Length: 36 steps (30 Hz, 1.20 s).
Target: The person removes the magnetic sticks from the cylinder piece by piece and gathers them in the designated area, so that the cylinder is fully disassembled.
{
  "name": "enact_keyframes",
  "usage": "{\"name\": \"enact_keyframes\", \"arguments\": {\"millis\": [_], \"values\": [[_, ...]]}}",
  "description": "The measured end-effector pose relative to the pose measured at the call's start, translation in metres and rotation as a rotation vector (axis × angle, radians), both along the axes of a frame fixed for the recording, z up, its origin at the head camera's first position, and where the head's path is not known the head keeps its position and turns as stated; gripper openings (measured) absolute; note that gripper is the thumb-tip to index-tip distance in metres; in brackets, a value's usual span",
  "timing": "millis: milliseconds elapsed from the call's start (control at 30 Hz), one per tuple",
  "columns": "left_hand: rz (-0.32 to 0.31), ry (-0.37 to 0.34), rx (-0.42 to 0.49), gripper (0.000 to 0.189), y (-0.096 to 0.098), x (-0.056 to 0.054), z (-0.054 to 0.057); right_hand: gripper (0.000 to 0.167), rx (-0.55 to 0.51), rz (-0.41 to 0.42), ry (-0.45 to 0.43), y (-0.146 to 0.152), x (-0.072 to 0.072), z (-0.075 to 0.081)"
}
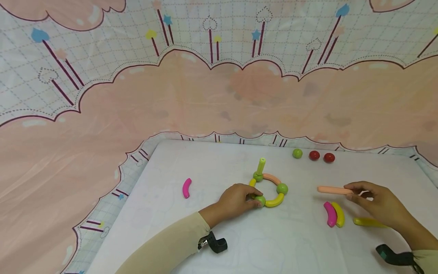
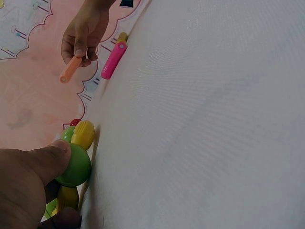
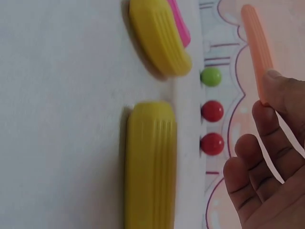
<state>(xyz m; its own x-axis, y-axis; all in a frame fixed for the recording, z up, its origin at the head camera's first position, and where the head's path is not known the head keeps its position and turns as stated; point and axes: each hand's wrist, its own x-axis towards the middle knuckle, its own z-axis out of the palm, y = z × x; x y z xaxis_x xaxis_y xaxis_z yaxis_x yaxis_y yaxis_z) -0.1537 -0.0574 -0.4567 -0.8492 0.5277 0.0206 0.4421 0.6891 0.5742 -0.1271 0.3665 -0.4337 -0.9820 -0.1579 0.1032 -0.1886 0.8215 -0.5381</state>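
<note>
My left grip [image 1: 239, 199] is clenched on a green ball [image 1: 261, 200] at the near corner of the ring of curved pieces [image 1: 270, 189], thumb pressing on it. That ring lies on the white surface [image 1: 212, 167] just beyond my left fingers. My right grip [image 1: 374, 198] pinches one end of an orange straight stick [image 1: 333, 190], held off the surface. Just below that grip lie a pink curved piece [image 1: 330, 214] and a yellow one [image 1: 338, 214], touching. Three loose balls [image 1: 313, 155] sit well beyond.
</note>
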Motion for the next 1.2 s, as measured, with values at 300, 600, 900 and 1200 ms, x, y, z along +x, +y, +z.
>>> {"name": "enact_keyframes", "arguments": {"millis": [300, 600, 900, 1200], "values": [[-0.005, -0.012, 0.010, 0.029, 0.001, 0.001, 0.000, 0.038, 0.052, -0.068, -0.156, 0.027, 0.003, -0.005], [-0.004, -0.010, 0.009, 0.029, 0.000, 0.000, -0.001, 0.042, 0.064, -0.151, -0.188, 0.051, 0.009, -0.014], [0.001, -0.024, 0.015, 0.029, 0.001, 0.000, 0.001, 0.050, 0.057, -0.218, -0.232, 0.071, 0.016, -0.024], [0.006, -0.029, 0.028, 0.028, 0.000, 0.000, 0.003, 0.045, 0.048, -0.226, -0.205, 0.080, 0.018, -0.033]]}}
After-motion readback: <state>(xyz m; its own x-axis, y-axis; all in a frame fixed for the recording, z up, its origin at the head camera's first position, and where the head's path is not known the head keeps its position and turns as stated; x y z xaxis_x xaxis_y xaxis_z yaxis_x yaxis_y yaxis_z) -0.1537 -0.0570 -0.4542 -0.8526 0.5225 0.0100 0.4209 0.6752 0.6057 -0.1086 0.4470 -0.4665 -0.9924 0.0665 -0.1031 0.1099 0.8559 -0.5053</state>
